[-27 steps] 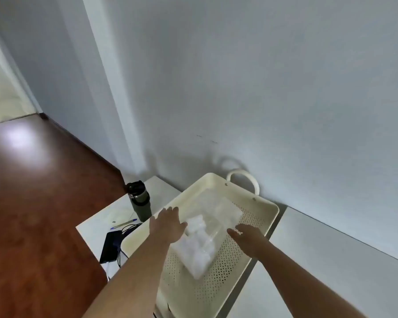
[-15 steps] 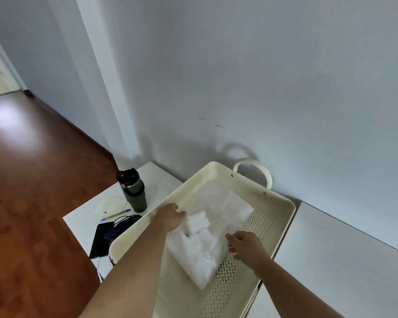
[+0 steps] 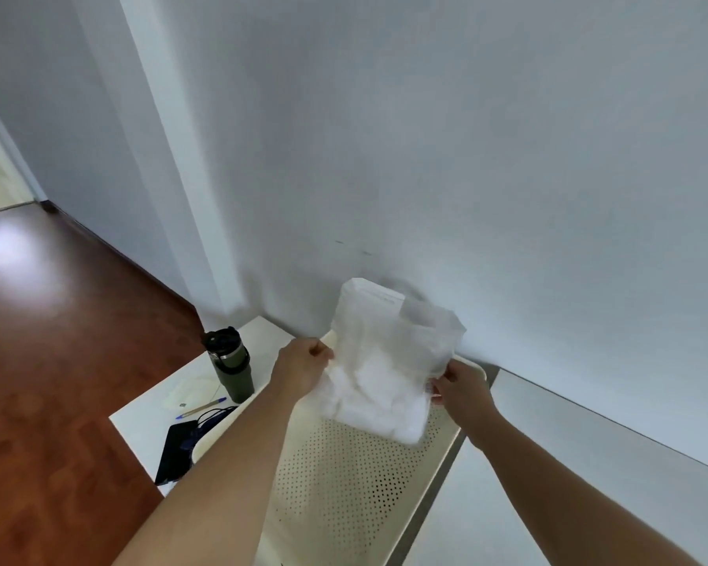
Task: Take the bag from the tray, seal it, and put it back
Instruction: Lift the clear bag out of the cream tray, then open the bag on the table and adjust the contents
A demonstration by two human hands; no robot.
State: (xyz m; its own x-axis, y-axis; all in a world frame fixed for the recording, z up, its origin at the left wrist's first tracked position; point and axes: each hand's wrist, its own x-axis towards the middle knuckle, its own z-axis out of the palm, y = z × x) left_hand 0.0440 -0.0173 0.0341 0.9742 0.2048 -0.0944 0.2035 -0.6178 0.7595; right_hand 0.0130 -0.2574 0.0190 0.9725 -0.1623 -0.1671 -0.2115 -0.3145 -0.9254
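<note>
Bag (image 3: 385, 369): clear plastic, held upright above the tray, white contents bunched low; whether its top edge is sealed is hard to make out.
Left hand (image 3: 303, 367): pinched on the bag's left edge, fingertips hidden.
Right hand (image 3: 460, 388): gripping the right edge.
Tray (image 3: 344, 484): cream, perforated; far end hidden behind the bag, near end cut off.
Surface (image 3: 156, 418): white, with a dark bottle (image 3: 230, 365), pen (image 3: 201, 408) and a black item (image 3: 176, 451) partly behind the forearm.
</note>
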